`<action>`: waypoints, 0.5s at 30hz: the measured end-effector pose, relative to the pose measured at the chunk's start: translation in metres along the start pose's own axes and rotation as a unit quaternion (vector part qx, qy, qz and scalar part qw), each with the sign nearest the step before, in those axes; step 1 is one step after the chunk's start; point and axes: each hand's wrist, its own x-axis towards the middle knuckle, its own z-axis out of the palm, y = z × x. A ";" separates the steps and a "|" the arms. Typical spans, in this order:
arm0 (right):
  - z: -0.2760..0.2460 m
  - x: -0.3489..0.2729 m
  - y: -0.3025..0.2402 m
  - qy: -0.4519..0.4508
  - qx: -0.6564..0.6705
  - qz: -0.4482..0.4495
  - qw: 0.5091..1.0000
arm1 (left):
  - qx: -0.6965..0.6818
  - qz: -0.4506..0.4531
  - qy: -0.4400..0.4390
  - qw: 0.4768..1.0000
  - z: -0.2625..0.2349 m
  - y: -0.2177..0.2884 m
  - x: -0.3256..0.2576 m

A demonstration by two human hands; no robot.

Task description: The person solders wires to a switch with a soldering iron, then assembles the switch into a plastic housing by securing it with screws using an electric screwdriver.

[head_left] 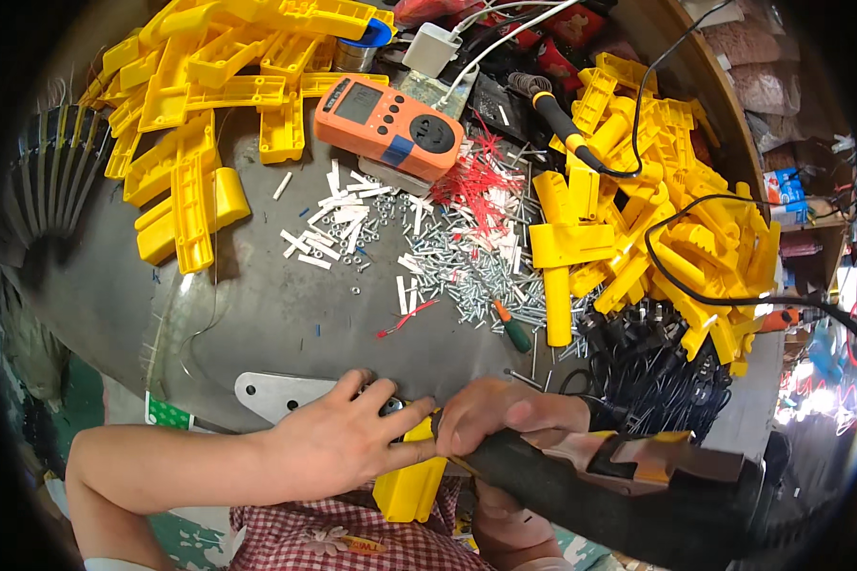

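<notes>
My left hand point(352, 433) lies over a yellow plastic housing point(411, 481), its thumb and fingers pressed around it near the table's front edge. Out from under those fingers, to the left, reaches a flat grey metal bar point(274, 393) with holes in it. Closed around the front end of a long black power tool point(600, 495), my right hand point(505, 416) is close beside the left. The tool comes in from the lower right, and its nose meets the housing's upper right side. What lies under the right fingers is hidden.
Yellow plastic housings lie heaped at the far left point(190, 186) and right point(676, 224). An orange meter point(388, 127) stands between them. Before it are loose screws point(476, 281), white strips point(316, 246), red wires point(481, 186), an orange-green screwdriver point(514, 328) and black cabled parts point(647, 366). A soldering iron point(567, 128) leans right.
</notes>
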 end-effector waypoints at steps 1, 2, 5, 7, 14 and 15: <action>0.010 -0.005 -0.002 0.051 -0.031 -0.006 0.998 | 0.017 -0.007 -0.009 1.000 -0.001 0.001 0.001; 0.015 -0.010 -0.003 0.102 -0.062 -0.012 0.993 | 0.019 -0.004 -0.012 1.000 -0.001 0.000 0.002; -0.003 -0.018 -0.010 0.046 -0.103 0.026 0.993 | 0.037 0.006 -0.024 0.999 0.000 0.003 0.001; 0.010 -0.019 -0.016 0.126 -0.115 -0.019 0.985 | 0.036 0.004 0.003 0.999 0.002 0.000 0.001; 0.016 -0.027 -0.040 0.279 0.073 0.045 0.957 | -0.008 -0.007 0.020 1.000 0.013 -0.006 0.003; 0.016 -0.023 -0.044 0.295 0.075 0.028 0.952 | -0.019 -0.015 0.014 1.000 0.013 -0.007 0.002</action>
